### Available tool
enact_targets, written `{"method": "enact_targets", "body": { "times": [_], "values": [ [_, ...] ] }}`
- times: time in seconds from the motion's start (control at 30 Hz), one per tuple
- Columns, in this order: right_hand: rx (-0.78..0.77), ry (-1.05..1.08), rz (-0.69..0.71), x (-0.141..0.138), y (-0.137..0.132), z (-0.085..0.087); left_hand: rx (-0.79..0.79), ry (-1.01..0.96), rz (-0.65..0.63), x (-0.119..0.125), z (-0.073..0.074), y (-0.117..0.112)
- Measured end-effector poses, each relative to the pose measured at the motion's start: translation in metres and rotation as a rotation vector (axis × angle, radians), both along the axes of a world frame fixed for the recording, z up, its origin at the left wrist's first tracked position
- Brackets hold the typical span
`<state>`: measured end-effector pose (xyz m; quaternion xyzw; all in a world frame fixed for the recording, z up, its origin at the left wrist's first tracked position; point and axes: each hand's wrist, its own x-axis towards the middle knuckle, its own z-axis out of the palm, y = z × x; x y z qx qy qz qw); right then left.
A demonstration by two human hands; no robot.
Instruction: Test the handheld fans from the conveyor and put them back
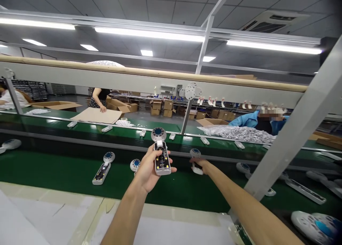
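My left hand (151, 165) is closed around a white device (162, 168) with a round, blue-centred head and an oblong body whose circuit board lies bare. It is held up above the green conveyor belt (181, 198), thumb across the board. Farther right, my right hand (201, 164) reaches over the belt, its fingers wrapped round the neck of a similar round-headed device (197, 171); this area is slightly blurred. Left of my hands another such device (101, 173) lies on the belt, board up. One more round head (135, 164) shows partly behind my left wrist.
A slanted metal post (291, 124) stands to the right, with several more devices around it. White sheets (192, 227) cover the near edge. On a second belt (157, 125) beyond lie small white parts and a bag of pieces (240, 134). Co-workers stand behind it.
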<state>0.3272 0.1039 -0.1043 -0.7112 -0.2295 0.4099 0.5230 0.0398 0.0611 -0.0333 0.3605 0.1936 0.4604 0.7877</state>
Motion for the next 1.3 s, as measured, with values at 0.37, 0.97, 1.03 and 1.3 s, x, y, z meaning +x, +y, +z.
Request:
{"method": "enact_targets", "body": {
  "times": [0.37, 0.97, 1.03, 1.3],
  "values": [
    [0.356, 0.32, 0.375, -0.102, -0.022, 0.066, 0.117, 0.07, 0.105, -0.007, 0.008, -0.007],
    [0.736, 0.074, 0.416, -0.104, -0.09, 0.074, 0.38, 0.187, 0.096, 0.008, 0.003, -0.015],
    [0.743, 0.054, 0.439, -0.101, -0.09, 0.073, 0.393, 0.188, 0.097, 0.01, 0.002, -0.016],
    [0.799, 0.043, 0.461, -0.101, -0.095, 0.069, 0.385, 0.145, 0.101, 0.011, 0.004, -0.019]
  ]
}}
